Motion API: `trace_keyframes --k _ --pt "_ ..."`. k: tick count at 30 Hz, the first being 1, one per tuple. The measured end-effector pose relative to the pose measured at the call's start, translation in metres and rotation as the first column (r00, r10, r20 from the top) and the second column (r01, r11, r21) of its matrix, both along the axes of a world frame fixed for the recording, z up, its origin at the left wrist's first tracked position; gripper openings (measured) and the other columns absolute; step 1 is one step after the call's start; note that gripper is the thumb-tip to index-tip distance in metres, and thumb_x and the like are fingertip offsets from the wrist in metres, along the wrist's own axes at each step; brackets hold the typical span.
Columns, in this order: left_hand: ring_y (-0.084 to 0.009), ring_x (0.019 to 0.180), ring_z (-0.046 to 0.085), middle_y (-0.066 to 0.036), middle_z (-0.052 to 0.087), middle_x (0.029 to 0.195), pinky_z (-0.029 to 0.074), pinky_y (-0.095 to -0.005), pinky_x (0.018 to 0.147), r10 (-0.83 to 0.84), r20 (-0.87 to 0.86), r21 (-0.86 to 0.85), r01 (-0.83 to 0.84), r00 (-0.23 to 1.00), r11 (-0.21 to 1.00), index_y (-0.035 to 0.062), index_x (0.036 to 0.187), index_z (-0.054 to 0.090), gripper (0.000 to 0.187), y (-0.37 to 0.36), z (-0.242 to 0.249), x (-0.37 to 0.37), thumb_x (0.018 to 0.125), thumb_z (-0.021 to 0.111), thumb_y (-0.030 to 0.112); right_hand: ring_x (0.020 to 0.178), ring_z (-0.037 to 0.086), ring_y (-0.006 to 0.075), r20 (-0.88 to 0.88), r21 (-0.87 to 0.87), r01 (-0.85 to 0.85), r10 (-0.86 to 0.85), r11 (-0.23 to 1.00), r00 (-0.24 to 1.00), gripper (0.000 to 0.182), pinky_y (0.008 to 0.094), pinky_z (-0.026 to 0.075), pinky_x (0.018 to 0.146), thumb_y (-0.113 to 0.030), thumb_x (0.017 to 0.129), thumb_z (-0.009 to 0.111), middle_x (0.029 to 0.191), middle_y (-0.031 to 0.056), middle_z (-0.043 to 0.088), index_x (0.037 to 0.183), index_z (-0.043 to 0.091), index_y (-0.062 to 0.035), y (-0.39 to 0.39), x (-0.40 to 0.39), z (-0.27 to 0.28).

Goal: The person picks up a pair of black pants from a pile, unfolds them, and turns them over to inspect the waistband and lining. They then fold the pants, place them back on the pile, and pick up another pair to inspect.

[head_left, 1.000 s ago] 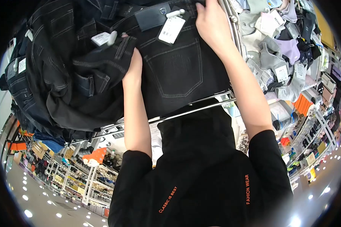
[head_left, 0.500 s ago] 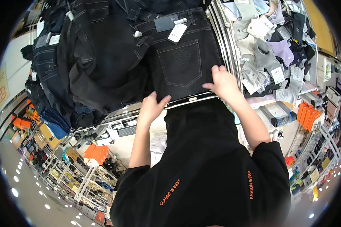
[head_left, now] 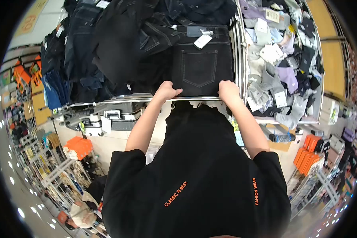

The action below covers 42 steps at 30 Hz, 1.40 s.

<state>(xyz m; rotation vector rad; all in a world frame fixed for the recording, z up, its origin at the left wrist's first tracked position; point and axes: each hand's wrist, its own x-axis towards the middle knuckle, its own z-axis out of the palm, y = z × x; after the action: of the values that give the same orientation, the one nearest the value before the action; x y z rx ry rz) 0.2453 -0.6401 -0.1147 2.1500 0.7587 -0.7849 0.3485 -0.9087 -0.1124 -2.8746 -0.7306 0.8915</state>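
By the metal rail [head_left: 127, 97], the black jeans [head_left: 199, 67] were laid flat, their near corners touched by the curled fingers of the left hand [head_left: 164, 91] and right hand [head_left: 229, 91], though a grip could not be confirmed, while the dark clothes [head_left: 121, 49] alongside were left rumpled.

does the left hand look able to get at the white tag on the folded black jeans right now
Probably yes: the left hand is at the front edge of the jeans, and the white tag lies uncovered on top.
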Motion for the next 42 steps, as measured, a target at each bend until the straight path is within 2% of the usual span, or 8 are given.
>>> trace_keyframes --k 10,16,20,22,25,28,34,42 --pt "-0.0414 0.104 0.063 -0.03 0.065 0.107 0.051 -0.044 0.091 -0.092 0.219 0.064 0.08 0.971 0.995 -0.011 0.098 0.064 0.056 -0.005 0.004 -0.016 0.074 0.08 0.037 0.074 0.068 0.0354 0.217 0.332 -0.11 0.038 0.937 0.975 0.033 0.0455 0.056 0.067 -0.033 0.085 0.067 0.075 0.0181 0.067 0.072 0.068 -0.0024 0.037 -0.035 0.058" --pt "-0.043 0.104 0.063 -0.037 0.061 0.11 0.053 -0.0433 0.086 -0.087 0.266 -0.037 0.1 0.96 0.994 -0.0191 0.119 0.051 0.087 0.001 0.015 -0.022 0.073 0.078 0.049 0.078 0.066 0.0363 0.057 0.578 -0.069 0.044 0.813 0.997 0.029 0.0456 0.053 0.071 -0.026 0.087 0.065 0.079 0.0169 0.067 0.075 0.066 -0.0002 0.107 -0.046 0.087" --pt "-0.0438 0.108 0.062 -0.033 0.061 0.117 0.051 -0.0433 0.092 -0.054 0.666 0.033 0.043 0.744 0.999 -0.0157 0.132 0.044 0.08 0.001 0.038 -0.052 0.082 0.073 0.039 0.078 0.066 0.0346 -0.049 0.65 0.047 -0.019 0.759 0.999 0.03 0.045 0.052 0.071 -0.025 0.089 0.065 0.076 0.0143 0.066 0.106 0.06 -0.001 0.145 -0.035 0.088" --pt "-0.0343 0.098 0.068 -0.024 0.068 0.107 0.054 -0.0381 0.084 0.234 0.497 -0.346 -0.057 0.835 0.937 -0.0041 0.125 0.057 0.055 0.037 0.087 -0.053 0.084 0.072 0.029 0.096 0.062 0.0382 -0.034 0.631 0.075 -0.069 0.772 0.997 0.051 0.0452 0.051 0.083 -0.028 0.09 0.066 0.103 0.0204 0.062 0.129 0.048 -0.0019 0.167 -0.023 0.102" --pt "-0.0321 0.1 0.063 -0.023 0.059 0.115 0.052 -0.0387 0.083 0.268 0.698 -0.115 -0.266 0.664 0.957 -0.0012 0.123 0.056 0.054 0.104 0.106 -0.052 0.08 0.075 0.026 0.12 0.048 0.0456 0.146 0.725 0.0 -0.154 0.689 0.977 0.066 0.0464 0.043 0.099 -0.032 0.089 0.068 0.131 0.0296 0.043 0.141 0.04 -0.0022 0.21 -0.002 0.114" --pt "-0.0399 0.12 0.049 -0.026 0.04 0.136 0.046 -0.0464 0.095 -0.101 0.83 0.419 -0.494 0.549 0.762 0.0042 0.139 0.041 0.084 0.185 0.129 -0.041 0.072 0.081 0.035 0.127 0.043 0.0467 0.43 0.59 -0.108 -0.199 0.8 0.881 0.08 0.052 0.039 0.104 -0.045 0.086 0.068 0.139 0.0311 0.039 0.144 0.035 -0.0006 0.262 0.026 0.119" --pt "-0.0454 0.126 0.044 -0.032 0.035 0.138 0.042 -0.0472 0.104 0.269 0.715 -0.093 -0.294 0.645 0.951 0.0008 0.15 0.011 0.134 0.267 0.114 -0.006 0.053 0.094 0.039 0.127 0.046 0.0491 0.212 0.529 0.144 -0.295 0.836 0.932 0.103 0.0537 0.032 0.109 -0.063 0.076 0.069 0.135 0.0337 0.046 0.152 0.025 -0.0098 0.395 0.06 0.148" --pt "-0.022 0.098 0.064 -0.016 0.066 0.109 0.052 -0.032 0.088 0.558 0.669 -0.555 -0.169 0.491 0.814 -0.0055 0.124 0.046 0.071 0.301 0.089 -0.011 0.068 0.088 0.013 0.092 0.062 0.0341 0.369 0.742 -0.05 -0.346 0.669 0.863 0.024 0.0492 0.047 0.081 -0.012 0.069 0.065 0.094 0.0114 0.064 0.092 0.059 -0.0091 0.454 0.044 0.116"
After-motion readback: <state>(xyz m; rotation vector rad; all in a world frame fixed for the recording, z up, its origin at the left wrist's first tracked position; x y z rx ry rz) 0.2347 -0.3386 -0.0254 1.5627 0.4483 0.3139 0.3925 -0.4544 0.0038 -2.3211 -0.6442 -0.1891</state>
